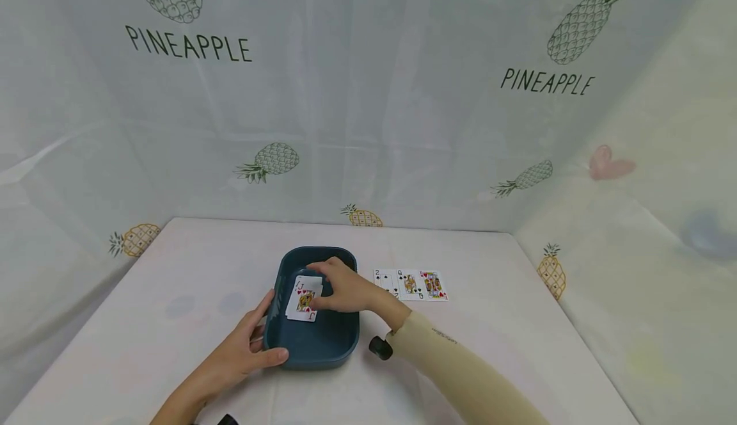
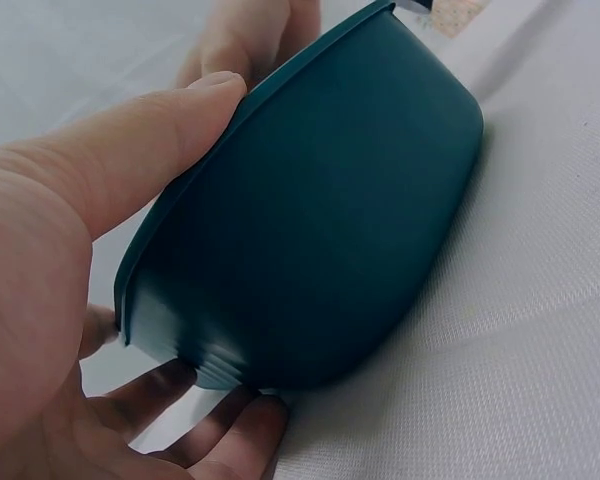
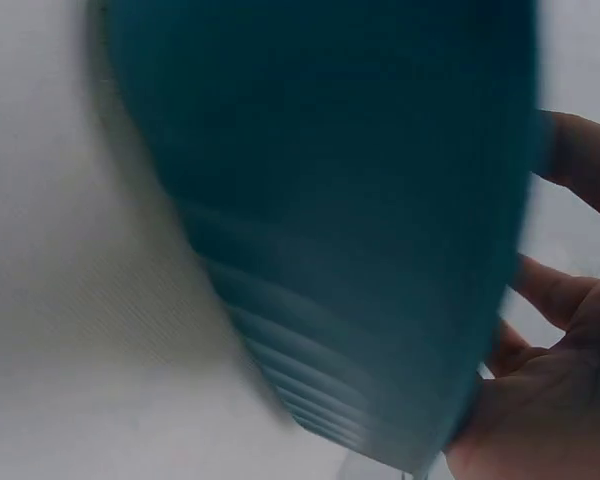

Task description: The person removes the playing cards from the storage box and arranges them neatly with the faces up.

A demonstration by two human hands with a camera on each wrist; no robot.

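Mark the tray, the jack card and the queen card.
tray (image 1: 313, 348), head view, near wall.
jack card (image 1: 304, 302), head view, face picture.
queen card (image 1: 410, 284), head view, middle of its face.

The left hand (image 1: 244, 348) grips the blue tray's (image 1: 313, 348) near-left corner, while the right hand (image 1: 340, 287) pinches a card (image 1: 304, 300) above that tray.

The tray (image 1: 288, 342) is dark teal all over. The card (image 1: 304, 299) above it is white with a red, yellow-detailed jack figure. Three white cards (image 1: 410, 284) carry black and red marks. The surface (image 1: 173, 297) is white. The backdrop (image 1: 368, 124) is pale, patterned with green and yellow pineapples and black lettering. The sleeve (image 1: 460, 374) is beige.
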